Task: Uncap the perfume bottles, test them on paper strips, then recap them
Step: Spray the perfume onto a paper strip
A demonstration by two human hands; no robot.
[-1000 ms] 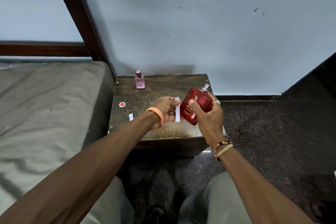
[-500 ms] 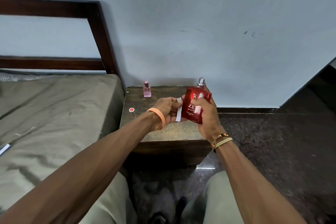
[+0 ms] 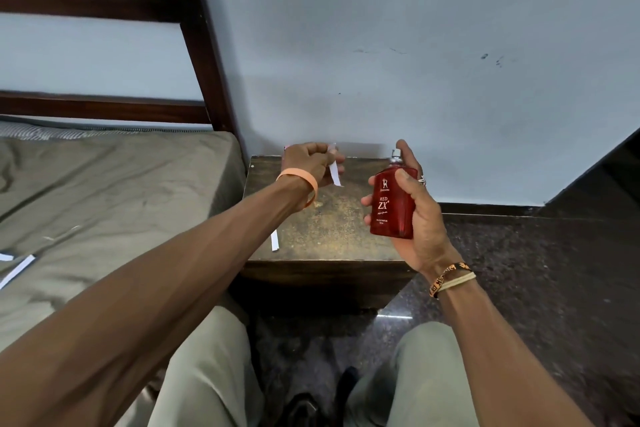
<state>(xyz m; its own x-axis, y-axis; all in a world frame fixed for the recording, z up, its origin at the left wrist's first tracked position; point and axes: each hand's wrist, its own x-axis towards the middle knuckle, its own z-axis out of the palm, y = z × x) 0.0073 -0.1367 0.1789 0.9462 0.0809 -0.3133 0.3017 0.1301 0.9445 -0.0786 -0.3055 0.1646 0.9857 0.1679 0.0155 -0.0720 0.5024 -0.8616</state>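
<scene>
In my head view, my hands are apart now; a moment ago the strip touched the bottle. My left hand [image 3: 311, 163] pinches the paper strip [image 3: 334, 176] over the far side of the small table [image 3: 329, 232]. To its right, my right hand [image 3: 426, 218] wraps around the red perfume bottle [image 3: 393, 208]. It is upright with its cap off, and one finger is up by its sprayer [image 3: 396, 155]. I think I am ready to spray.

paper strip [image 3: 335, 174] left of perfume bottle [image 3: 393, 203] | both above table [image 3: 329, 232] | bed [image 3: 114, 198] left of table
</scene>
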